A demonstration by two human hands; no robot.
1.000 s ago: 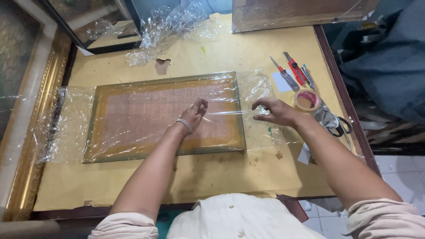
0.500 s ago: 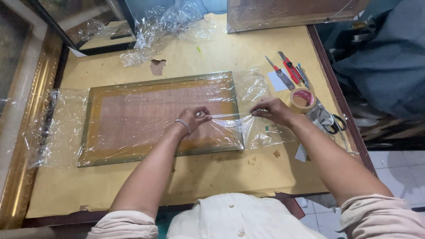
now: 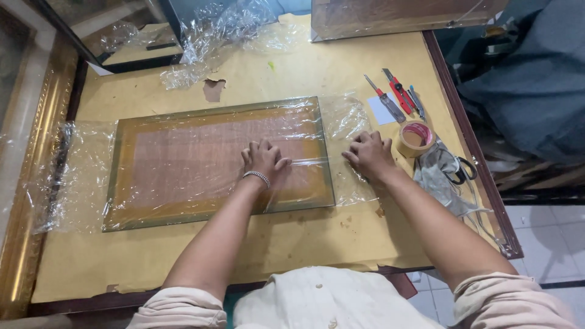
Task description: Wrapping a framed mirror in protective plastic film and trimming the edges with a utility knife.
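Note:
A flat rectangular glass pane (image 3: 183, 164) with a brownish woven panel under it lies on the yellow-topped table (image 3: 292, 244), covered in clear plastic wrap (image 3: 73, 176). My left hand (image 3: 263, 161), with a bracelet on the wrist, presses palm down on the wrap over the pane's right part, fingers curled. My right hand (image 3: 368, 155) rests just off the pane's right edge, fingers bent onto the loose wrap (image 3: 347, 122) and the table there. A taut strip of wrap runs between the two hands.
A roll of brown tape (image 3: 415, 139) stands right of my right hand, with two cutters (image 3: 396, 94), a white card (image 3: 381, 111), grey cloth and scissors (image 3: 451, 173) nearby. Crumpled plastic (image 3: 225, 30) lies at the back. Gilt frames lean at the left (image 3: 24, 183) and back.
Both hands have come down flatter onto the wrap; the right hand has lowered from pulling the film to pressing it beside the pane's edge. The view shifted slightly.

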